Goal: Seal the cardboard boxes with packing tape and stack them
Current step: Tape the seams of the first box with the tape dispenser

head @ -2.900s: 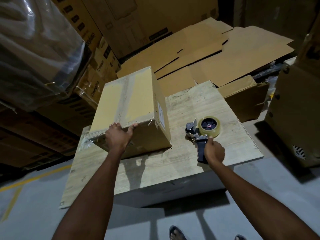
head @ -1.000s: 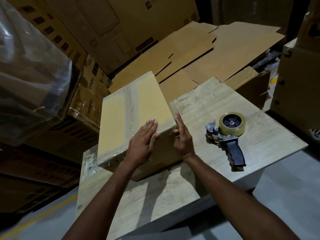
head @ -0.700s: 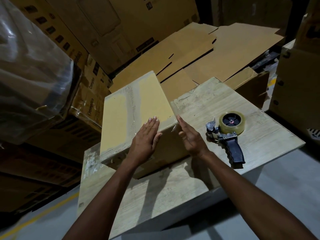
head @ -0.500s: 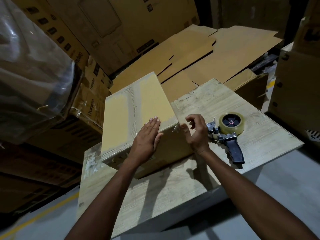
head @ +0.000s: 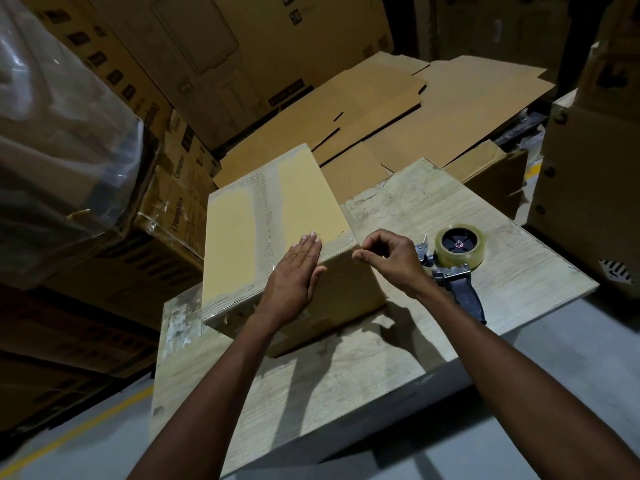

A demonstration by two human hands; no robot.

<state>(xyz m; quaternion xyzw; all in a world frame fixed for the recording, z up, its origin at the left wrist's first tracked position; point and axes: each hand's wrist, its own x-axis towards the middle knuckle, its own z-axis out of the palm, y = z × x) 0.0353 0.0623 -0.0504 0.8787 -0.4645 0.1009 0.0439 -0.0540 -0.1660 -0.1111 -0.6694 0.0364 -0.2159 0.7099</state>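
Observation:
A closed cardboard box [head: 242,237] with clear tape down its top seam stands on the wooden table [head: 346,382]. My left hand [head: 294,275] lies flat on the box's top at the near edge, fingers straight. At the box's near right top corner, my right hand [head: 391,261] has its fingers curled, thumb and forefinger pinching the loose tape end. The tape dispenser [head: 457,252], holding a clear roll and with a dark handle, lies on the table just right of that hand, untouched.
Flattened cardboard sheets [head: 433,109] are piled behind the table. Printed cartons [head: 176,202] and a plastic-wrapped stack [head: 59,133] crowd the left side. A tall carton [head: 588,188] stands at the right. Grey floor runs along the table's near edge.
My right hand let go of the tape dispenser, went flat against the box's side, then curled into a pinch at the corner. My left hand shifted onto the box's top and stayed flat.

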